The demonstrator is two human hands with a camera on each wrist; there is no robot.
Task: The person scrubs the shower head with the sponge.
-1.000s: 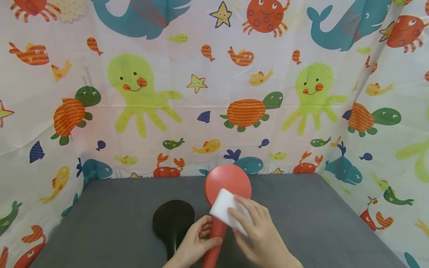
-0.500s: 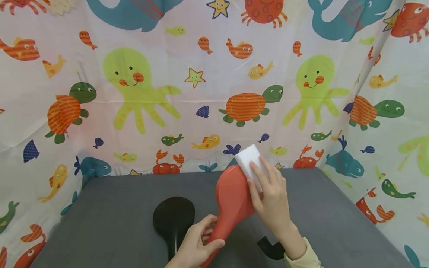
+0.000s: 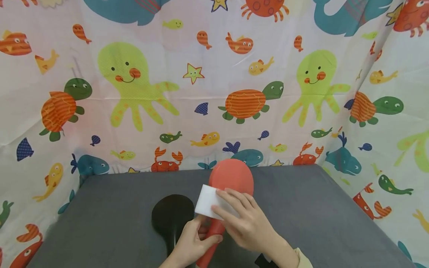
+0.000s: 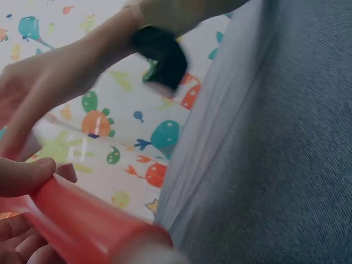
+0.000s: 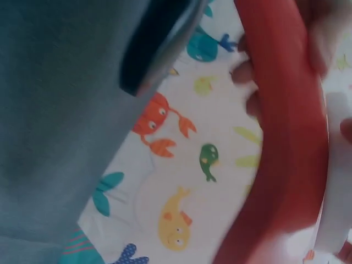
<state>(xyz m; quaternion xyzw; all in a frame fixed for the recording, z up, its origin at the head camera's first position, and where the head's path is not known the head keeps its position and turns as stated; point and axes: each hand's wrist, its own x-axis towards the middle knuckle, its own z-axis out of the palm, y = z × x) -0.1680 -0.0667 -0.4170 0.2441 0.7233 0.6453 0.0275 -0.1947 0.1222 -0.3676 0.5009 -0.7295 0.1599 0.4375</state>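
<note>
My left hand (image 3: pixel 196 238) grips the handle of a red shower head (image 3: pixel 232 175), its round head pointing away. In the left wrist view the pale end of the red handle (image 4: pixel 93 220) shows beyond the thumb. My right hand (image 3: pixel 249 223) holds a white block-shaped sponge (image 3: pixel 209 201) against the shower head, where the handle meets the head. The right wrist view shows the sponge (image 5: pixel 335 181) lying along the red surface (image 5: pixel 291 126). A black shower head (image 3: pixel 172 214) of similar shape rests on the table, left of the red one; its lower handle is partly hidden by my left hand.
A dark grey cloth covers the table (image 3: pixel 110 216). A white curtain (image 3: pixel 187 119) printed with sea animals stands behind it and along both sides. A dark piece (image 3: pixel 264 260) sits at my right wrist.
The sponge went from the lower neck up to the head's right edge, then back down to the neck. The red shower head turned on its side, then back. The black one stayed put.
</note>
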